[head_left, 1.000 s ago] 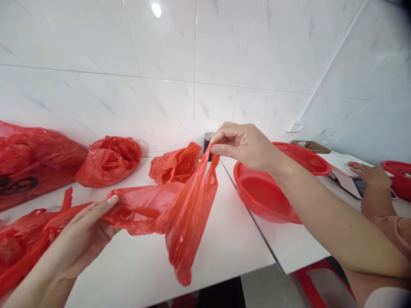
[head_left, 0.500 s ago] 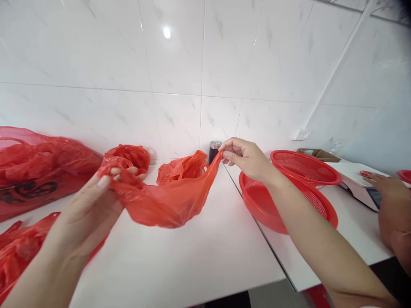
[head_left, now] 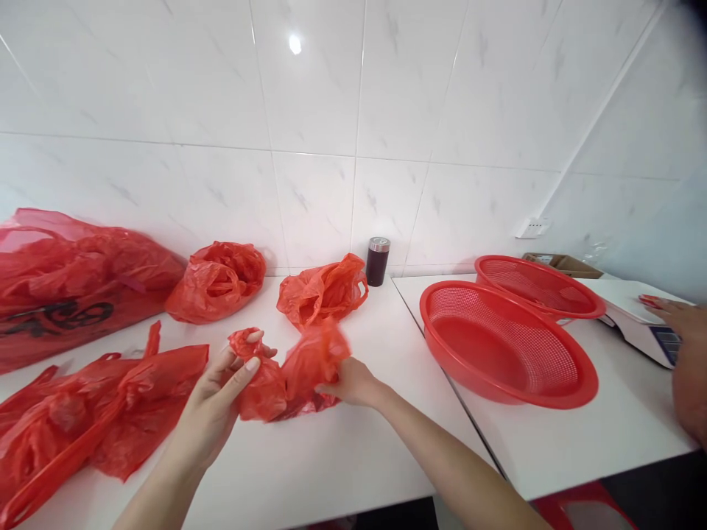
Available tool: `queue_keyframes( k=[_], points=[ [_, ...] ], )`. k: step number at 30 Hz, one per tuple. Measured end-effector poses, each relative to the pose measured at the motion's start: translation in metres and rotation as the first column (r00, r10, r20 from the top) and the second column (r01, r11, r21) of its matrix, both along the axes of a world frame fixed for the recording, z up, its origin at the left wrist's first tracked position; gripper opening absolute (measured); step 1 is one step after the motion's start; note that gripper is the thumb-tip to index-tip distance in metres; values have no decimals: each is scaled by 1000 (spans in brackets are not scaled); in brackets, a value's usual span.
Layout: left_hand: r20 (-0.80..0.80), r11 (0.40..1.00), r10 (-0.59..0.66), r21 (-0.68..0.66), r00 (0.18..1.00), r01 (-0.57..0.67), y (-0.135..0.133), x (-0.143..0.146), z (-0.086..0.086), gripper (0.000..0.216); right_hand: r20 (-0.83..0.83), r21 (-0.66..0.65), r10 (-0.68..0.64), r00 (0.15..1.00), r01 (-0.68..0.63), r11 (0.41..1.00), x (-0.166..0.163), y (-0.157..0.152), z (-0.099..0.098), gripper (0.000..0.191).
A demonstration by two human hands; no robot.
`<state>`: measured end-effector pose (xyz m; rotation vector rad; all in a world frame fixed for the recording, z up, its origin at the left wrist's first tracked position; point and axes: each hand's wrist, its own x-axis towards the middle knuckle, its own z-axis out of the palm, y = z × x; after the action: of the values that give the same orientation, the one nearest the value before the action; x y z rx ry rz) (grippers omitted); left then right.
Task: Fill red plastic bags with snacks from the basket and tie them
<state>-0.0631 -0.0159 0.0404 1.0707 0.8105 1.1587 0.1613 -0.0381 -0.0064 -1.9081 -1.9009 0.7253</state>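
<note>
A thin red plastic bag (head_left: 270,390) is bunched between my two hands, low over the white table. My left hand (head_left: 221,390) pinches its gathered left end between thumb and fingers. At the bag's right side, my right hand (head_left: 347,379) grips the crumpled film, its fingertips partly hidden by the plastic. Just behind my hands lies another crumpled red bag (head_left: 320,291). A rounded bundle of red bag (head_left: 221,283) rests farther left by the wall. Several flattened red bags (head_left: 110,412) are heaped left of my left hand.
A large stuffed red bag (head_left: 82,287) with black print fills the far left. A dark tumbler (head_left: 378,261) stands by the wall. Two red perforated baskets, the near basket (head_left: 497,353) and the far basket (head_left: 541,287), sit at right. Beyond, another person's hand (head_left: 668,309) touches a white scale (head_left: 635,324).
My right hand has come down and left, toward my left hand. The bag, stretched out between them before, is now bunched up. The view has shifted slightly.
</note>
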Motion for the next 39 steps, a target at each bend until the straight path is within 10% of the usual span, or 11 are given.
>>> queue_keyframes(
  k=[8,12,17,21,25,28,39],
  points=[
    [210,994,32,96,977,-53,23,-16,3,47,24,-35,1,1000,0,999,49,4,54,36],
    [145,991,-38,131,989,19,24,-7,6,52,-93,208,-23,995,42,977,43,1,85,65],
    [36,971,-109,217,993,98,28,1,24,52,-97,509,-87,991,124,852,23,7,119,34],
    [-174,909,-308,234,935,344,34,9,58,56,37,639,-71,997,31,768,13,12,153,42],
    [-499,723,-561,92,660,684,39,38,88,45,93,601,172,981,-193,775,-13,17,173,29],
    [-570,672,-608,0,552,741,42,60,95,24,-67,550,325,943,-237,801,-23,19,175,22],
    [-406,763,-605,-50,685,645,55,50,74,46,-494,557,357,793,-28,830,4,-5,111,9]
  ],
)
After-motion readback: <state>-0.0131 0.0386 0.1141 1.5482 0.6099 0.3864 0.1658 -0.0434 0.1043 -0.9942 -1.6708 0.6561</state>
